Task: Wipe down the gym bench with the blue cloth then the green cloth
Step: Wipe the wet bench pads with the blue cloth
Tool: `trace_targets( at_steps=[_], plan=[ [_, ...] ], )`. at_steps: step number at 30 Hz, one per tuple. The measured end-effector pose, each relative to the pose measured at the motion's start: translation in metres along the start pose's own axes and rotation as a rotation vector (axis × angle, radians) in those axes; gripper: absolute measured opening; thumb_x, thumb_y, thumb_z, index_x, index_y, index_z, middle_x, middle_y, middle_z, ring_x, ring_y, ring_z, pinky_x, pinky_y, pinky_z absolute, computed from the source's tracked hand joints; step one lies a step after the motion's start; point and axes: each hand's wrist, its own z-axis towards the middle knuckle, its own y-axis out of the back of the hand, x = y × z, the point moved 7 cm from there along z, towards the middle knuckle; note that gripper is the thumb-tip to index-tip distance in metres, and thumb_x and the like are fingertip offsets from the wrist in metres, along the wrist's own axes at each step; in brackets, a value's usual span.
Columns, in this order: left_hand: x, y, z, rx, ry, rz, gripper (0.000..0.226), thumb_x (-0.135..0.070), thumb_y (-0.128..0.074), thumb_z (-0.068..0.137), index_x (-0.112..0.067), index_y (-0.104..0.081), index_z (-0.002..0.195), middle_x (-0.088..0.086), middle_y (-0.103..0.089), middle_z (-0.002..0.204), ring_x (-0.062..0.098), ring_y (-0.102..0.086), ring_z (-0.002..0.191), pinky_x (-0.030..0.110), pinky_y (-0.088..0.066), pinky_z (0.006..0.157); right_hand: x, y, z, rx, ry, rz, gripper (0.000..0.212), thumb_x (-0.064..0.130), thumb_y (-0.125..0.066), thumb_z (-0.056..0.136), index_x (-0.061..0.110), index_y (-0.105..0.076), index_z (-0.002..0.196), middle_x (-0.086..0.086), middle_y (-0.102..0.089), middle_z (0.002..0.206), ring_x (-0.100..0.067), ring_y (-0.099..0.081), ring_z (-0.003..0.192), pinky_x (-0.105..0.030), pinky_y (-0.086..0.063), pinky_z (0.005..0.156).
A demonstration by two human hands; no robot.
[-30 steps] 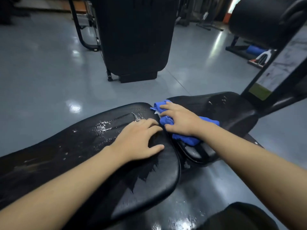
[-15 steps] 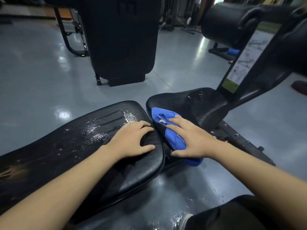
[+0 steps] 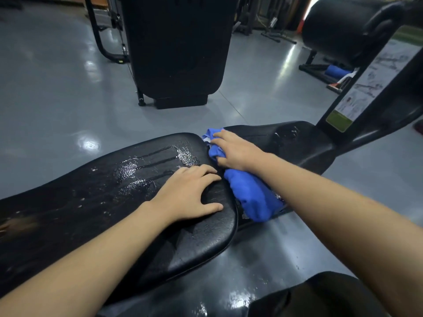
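The right hand [image 3: 233,149] has slid the blue cloth [image 3: 249,193] farther up the gap.

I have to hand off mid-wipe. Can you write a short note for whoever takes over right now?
Left hand: flat on the long bench pad, holding nothing.
Right hand: pressing the blue cloth into the gap between the long pad and the seat pad.
Done: wet streaks show on the long pad near the gap.
Left: finish the blue wipe, including the seat pad, which shows droplets. Then the green cloth pass; that cloth is not in view.
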Motion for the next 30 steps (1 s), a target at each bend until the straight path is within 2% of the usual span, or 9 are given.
trace_targets(
  at_steps=[6, 11, 15, 18, 21, 24, 26, 30],
  plan=[
    [0.001, 0.001, 0.003, 0.013, 0.007, -0.021, 0.079, -0.081, -0.048, 0.075, -0.032, -0.056, 0.136, -0.016, -0.049, 0.140, 0.011, -0.050, 0.126, 0.034, -0.034, 0.106, -0.009, -0.002, 0.020, 0.014, -0.036, 0.062, 0.046, 0.026, -0.060, 0.090, 0.012, -0.057, 0.134, -0.005, -0.049, 0.142, -0.025, -0.041, 0.134, -0.026, -0.026, 0.109],
    [0.003, 0.001, 0.003, 0.018, -0.011, -0.037, 0.079, -0.083, -0.047, 0.075, -0.033, -0.055, 0.137, -0.017, -0.048, 0.140, 0.011, -0.051, 0.125, 0.035, -0.035, 0.106, -0.006, 0.009, -0.030, -0.055, -0.007, 0.036, 0.047, 0.030, -0.060, 0.092, 0.017, -0.056, 0.137, 0.000, -0.044, 0.148, -0.017, -0.036, 0.139, -0.015, -0.023, 0.102],
    [0.002, -0.001, 0.002, 0.028, -0.010, -0.028, 0.081, -0.084, -0.044, 0.075, -0.035, -0.053, 0.139, -0.018, -0.046, 0.141, 0.010, -0.051, 0.126, 0.034, -0.034, 0.106, 0.003, 0.007, -0.080, -0.082, 0.015, 0.026, 0.050, 0.030, -0.061, 0.086, 0.011, -0.060, 0.133, -0.008, -0.049, 0.145, -0.024, -0.042, 0.138, -0.019, -0.023, 0.112],
    [0.003, -0.001, 0.003, 0.035, -0.001, -0.042, 0.081, -0.084, -0.044, 0.074, -0.035, -0.053, 0.139, -0.019, -0.046, 0.141, 0.010, -0.049, 0.128, 0.033, -0.032, 0.108, 0.005, 0.004, -0.114, -0.099, 0.000, 0.052, 0.056, 0.036, -0.050, 0.082, 0.009, -0.061, 0.130, -0.010, -0.051, 0.143, -0.027, -0.041, 0.140, -0.015, -0.014, 0.118],
    [0.001, -0.002, 0.003, 0.036, 0.006, -0.045, 0.081, -0.083, -0.043, 0.074, -0.035, -0.053, 0.138, -0.020, -0.045, 0.141, 0.008, -0.048, 0.127, 0.030, -0.029, 0.106, 0.001, 0.010, -0.137, -0.154, -0.031, 0.082, 0.055, 0.035, -0.045, 0.082, 0.010, -0.062, 0.128, -0.007, -0.052, 0.143, -0.022, -0.038, 0.141, -0.010, -0.010, 0.116],
    [-0.003, -0.001, 0.004, 0.005, 0.012, -0.037, 0.074, -0.079, -0.043, 0.077, -0.035, -0.054, 0.136, -0.019, -0.047, 0.138, 0.009, -0.048, 0.125, 0.030, -0.032, 0.104, -0.014, 0.017, -0.148, -0.195, -0.042, 0.115, 0.050, 0.030, -0.048, 0.082, 0.008, -0.063, 0.124, -0.009, -0.053, 0.140, -0.017, -0.034, 0.138, -0.005, -0.008, 0.113],
    [-0.006, -0.001, 0.007, -0.022, 0.021, -0.035, 0.068, -0.076, -0.045, 0.079, -0.035, -0.056, 0.133, -0.017, -0.049, 0.133, 0.011, -0.048, 0.121, 0.032, -0.036, 0.102, -0.032, 0.016, -0.152, -0.190, -0.086, 0.124, 0.045, 0.022, -0.056, 0.084, 0.010, -0.062, 0.127, -0.007, -0.050, 0.144, -0.017, -0.032, 0.141, -0.004, -0.010, 0.111],
    [-0.012, -0.002, 0.016, -0.051, 0.049, -0.007, 0.060, -0.073, -0.045, 0.081, -0.037, -0.061, 0.125, -0.013, -0.051, 0.123, 0.014, -0.051, 0.108, 0.034, -0.042, 0.094, -0.081, 0.023, -0.160, -0.191, -0.181, 0.131, 0.049, 0.017, -0.064, 0.086, 0.015, -0.057, 0.135, -0.002, -0.041, 0.151, -0.015, -0.030, 0.145, -0.018, -0.024, 0.113]
  ],
)
